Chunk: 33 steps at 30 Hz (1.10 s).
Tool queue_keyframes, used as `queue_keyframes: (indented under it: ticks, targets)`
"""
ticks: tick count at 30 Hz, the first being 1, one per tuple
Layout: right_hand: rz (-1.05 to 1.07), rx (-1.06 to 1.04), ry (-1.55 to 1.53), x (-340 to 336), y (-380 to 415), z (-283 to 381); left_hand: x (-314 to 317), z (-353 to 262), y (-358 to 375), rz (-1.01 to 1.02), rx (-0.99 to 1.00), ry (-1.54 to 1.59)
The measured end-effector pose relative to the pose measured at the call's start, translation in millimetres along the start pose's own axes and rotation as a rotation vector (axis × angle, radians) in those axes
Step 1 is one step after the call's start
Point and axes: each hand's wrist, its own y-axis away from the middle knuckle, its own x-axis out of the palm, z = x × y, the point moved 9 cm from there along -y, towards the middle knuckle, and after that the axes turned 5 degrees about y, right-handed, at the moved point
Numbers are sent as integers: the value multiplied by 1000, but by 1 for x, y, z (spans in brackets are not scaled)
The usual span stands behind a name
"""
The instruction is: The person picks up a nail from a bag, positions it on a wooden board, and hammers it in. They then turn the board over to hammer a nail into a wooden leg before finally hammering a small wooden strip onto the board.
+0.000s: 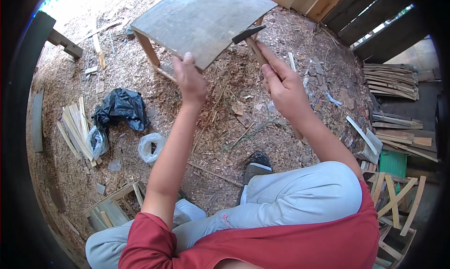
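Note:
A grey wooden board, the top of a small wooden frame with pale legs, stands on the sawdust floor in front of me. My left hand grips the board's near edge, thumb on top. My right hand is wrapped around the wooden handle of a hammer, whose dark metal head hangs just over the board's right corner.
A black plastic bag and clear bags lie at left beside thin wood strips. Stacked slats and a green box sit at right. A small crate lies near my left knee. My shoe rests on sawdust.

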Motion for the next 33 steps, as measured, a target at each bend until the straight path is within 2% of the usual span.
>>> queue_keyframes:
  ticks: [1,2,4,5,7,8,10,11,13,17,19,22,24,26,30,33]
  targets:
    - [2,27,-95,-3,1,-1,-7,-17,-3,-92,157,-162]
    - [-4,29,-99,-9,2,0,-12,-19,-6,-85,158,-165]
    - [-34,55,-150,-22,0,-2,-30,-26,-15,-34,218,119]
    - [-85,17,-196,-29,-2,-3,-44,-26,-25,-27,217,115]
    - [-136,17,-180,-47,-4,-11,-74,-12,-52,60,95,297]
    - [-183,14,-159,-57,-6,-14,-85,-16,-62,62,94,294]
    - [-263,10,-136,-67,-11,-24,-85,-35,-76,251,117,312]
    - [-268,32,-139,-73,-13,-29,-90,-41,-84,252,114,307]
    - [-307,50,-156,-79,-15,-37,-97,-37,-103,242,-19,348]
    - [-319,39,-129,-85,-20,-45,-119,-2,-139,276,-118,451]
    - [-350,7,-15,-88,-20,-47,-112,1,-136,384,-190,482]
    - [-332,69,51,-89,-19,-62,-127,13,-136,279,-210,428]
    - [-342,84,59,-88,-21,-74,-131,11,-137,324,-251,415]
    - [-346,98,64,-89,-22,-82,-121,5,-129,543,-294,379]
    - [-367,141,171,-95,-29,-101,-121,1,-110,288,-335,216]
    - [-419,143,240,-100,-34,-115,-124,7,-110,250,-327,290]
